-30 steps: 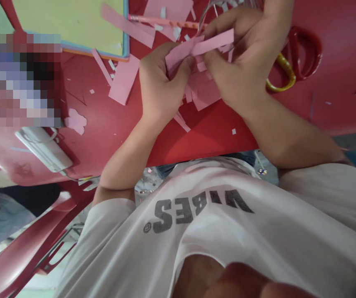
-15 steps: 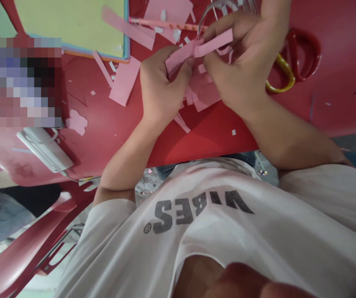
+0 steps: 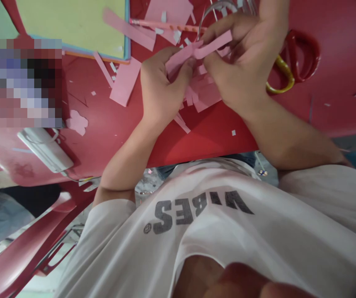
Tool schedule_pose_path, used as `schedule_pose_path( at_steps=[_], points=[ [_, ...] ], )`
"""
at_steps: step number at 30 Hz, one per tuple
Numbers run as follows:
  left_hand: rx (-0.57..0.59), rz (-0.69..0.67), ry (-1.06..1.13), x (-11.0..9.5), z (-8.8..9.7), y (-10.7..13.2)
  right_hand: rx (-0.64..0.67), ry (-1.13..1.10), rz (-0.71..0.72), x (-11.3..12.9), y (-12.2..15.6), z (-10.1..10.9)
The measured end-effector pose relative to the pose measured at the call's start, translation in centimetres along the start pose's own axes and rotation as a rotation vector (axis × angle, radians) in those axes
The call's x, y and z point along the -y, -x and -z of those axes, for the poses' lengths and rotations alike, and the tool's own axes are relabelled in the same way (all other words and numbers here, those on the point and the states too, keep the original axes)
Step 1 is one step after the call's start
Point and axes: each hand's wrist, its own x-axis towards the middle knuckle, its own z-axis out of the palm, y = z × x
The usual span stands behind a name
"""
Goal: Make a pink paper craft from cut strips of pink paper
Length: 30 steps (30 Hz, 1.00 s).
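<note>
Because a pixelated patch hides the far left of the view, start at the pale yellow-green card sheet [image 3: 72, 25] w/ blue and orange edges, lying on the glossy red plastic table [image 3: 103, 142]. Below the patch: a white plastic oblong object [image 3: 45, 150], unclear what, and a small pink paper flower cutout [image 3: 76, 123]. Next, a loose pink paper rectangle [image 3: 124, 80], a long pink paper offcut [image 3: 128, 29] over the card's edge, and a pink pencil [image 3: 165, 25] beyond the hands. L hand [image 3: 161, 85] has a tight, narrow thumb-and-finger pinch on one end of the pink paper strip [image 3: 213, 46], held up near top centre of frame; R hand [image 3: 243, 62] pinches the other end the same way. Can't tell if it's one strip bent or two crossed. Heap of pink paper scraps [image 3: 204, 97] sits on the table right under both hands. Further right, scissors w/ red and yellow loop handles [image 3: 299, 62] lie just beside R hand, blades not visible. Risks: pulling hands apart too hard could tear or crease the thin paper; a wrist sweep could knock the scissors or push scraps off the table edge.
</note>
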Motion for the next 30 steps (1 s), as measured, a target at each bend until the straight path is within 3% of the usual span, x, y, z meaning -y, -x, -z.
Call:
schedule_pose_path(
  at_steps=[2,6,9,17,25,30],
  points=[
    [-0.002,-0.053,-0.006,-0.9,0.0,0.3,0.025,-0.049,-0.005,0.8,-0.1,0.3],
    [-0.045,-0.106,0.011,-1.7,0.0,0.5,0.126,-0.145,-0.172,2.2,-0.1,0.8],
    [-0.101,-0.082,0.053,-1.7,-0.1,0.5,0.108,-0.125,-0.162,2.3,0.1,0.9],
    [-0.037,0.059,0.032,-2.3,0.2,0.9,0.089,0.003,-0.134,2.5,0.0,1.0],
    [-0.068,-0.012,-0.005,-2.0,0.0,0.8,0.116,-0.007,-0.155,2.8,0.0,1.1],
    [-0.085,0.014,0.009,-2.6,0.0,0.8,0.129,0.051,-0.143,2.6,0.1,1.0]
  ],
)
